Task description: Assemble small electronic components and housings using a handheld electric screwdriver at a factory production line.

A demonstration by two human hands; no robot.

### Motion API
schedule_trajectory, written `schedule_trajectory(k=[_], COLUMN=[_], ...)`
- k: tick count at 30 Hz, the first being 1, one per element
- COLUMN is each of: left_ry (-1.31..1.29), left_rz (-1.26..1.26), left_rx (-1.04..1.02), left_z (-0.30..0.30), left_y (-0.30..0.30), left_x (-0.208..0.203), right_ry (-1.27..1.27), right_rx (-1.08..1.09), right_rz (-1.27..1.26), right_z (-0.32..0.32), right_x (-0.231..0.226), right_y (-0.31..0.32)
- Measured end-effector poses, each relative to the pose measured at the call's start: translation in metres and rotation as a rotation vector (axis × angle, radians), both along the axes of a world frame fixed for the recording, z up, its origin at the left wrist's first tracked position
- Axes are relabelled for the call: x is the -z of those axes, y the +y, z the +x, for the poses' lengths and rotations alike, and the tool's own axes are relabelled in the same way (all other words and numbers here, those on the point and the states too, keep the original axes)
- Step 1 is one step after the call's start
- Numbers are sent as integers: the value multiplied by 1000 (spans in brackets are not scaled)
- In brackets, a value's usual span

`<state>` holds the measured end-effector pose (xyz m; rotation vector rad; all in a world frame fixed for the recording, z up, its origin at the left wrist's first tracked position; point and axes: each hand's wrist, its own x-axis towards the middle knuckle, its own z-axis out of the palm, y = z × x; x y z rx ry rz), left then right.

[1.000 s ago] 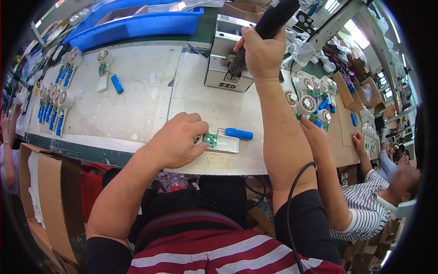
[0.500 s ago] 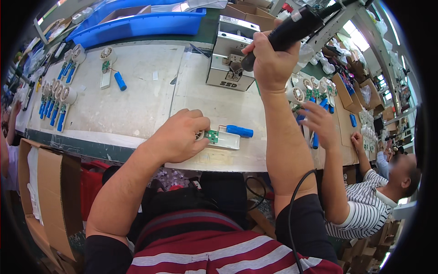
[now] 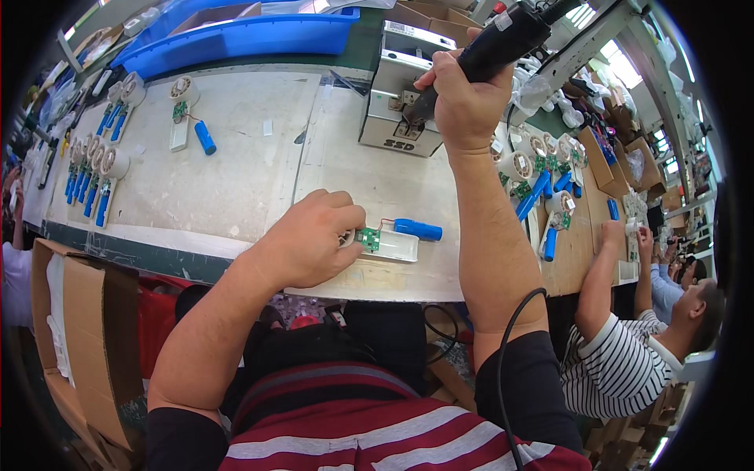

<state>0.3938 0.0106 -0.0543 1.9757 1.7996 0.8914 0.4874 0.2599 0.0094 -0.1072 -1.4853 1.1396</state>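
My left hand point(image 3: 312, 239) is closed around the round end of a white handheld fan body lying at the table's front edge. Past its fingers show a green circuit board point(image 3: 369, 239) and the open white handle shell point(image 3: 399, 248). A blue battery point(image 3: 418, 229), wired to the board, lies beside the shell. My right hand point(image 3: 471, 106) grips a black electric screwdriver point(image 3: 505, 41), slanted down to the left. Its lower end meets the front of a silver screw feeder box point(image 3: 377, 129); the tip itself is hard to make out.
Another opened fan point(image 3: 180, 125) lies at the back left, near several fans point(image 3: 98, 169) in rows. More opened fans point(image 3: 550, 169) crowd the right side, beside a co-worker in a striped shirt point(image 3: 628, 361). A blue bin point(image 3: 243, 38) stands behind; a cardboard box point(image 3: 86, 330) is lower left.
The screwdriver's lower end has moved slightly left and down against the feeder box. The co-worker's hand has withdrawn from the fans on the right. My left hand has barely moved.
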Motion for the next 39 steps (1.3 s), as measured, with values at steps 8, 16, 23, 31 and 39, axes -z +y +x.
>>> schedule_trajectory(k=[8, 16, 23, 31, 39], left_ry=[-10, -12, -20, -13, -13], left_rz=[2, -13, 12, -12, -4], left_rx=[-3, 6, 4, 3, 2], left_z=[-1, -1, -1, 0, 0], left_y=[-2, -1, 0, -1, -1], left_x=[-1, -3, -3, -4, -3], right_ry=[-31, -27, -21, -4, 19], right_rx=[-23, 1, -30, -12, -3], right_rz=[-3, 9, -14, -17, 18], right_z=[0, -1, -1, 2, 3], right_x=[-11, -11, -7, -8, -7], right_y=[-5, -2, 2, 4, 11])
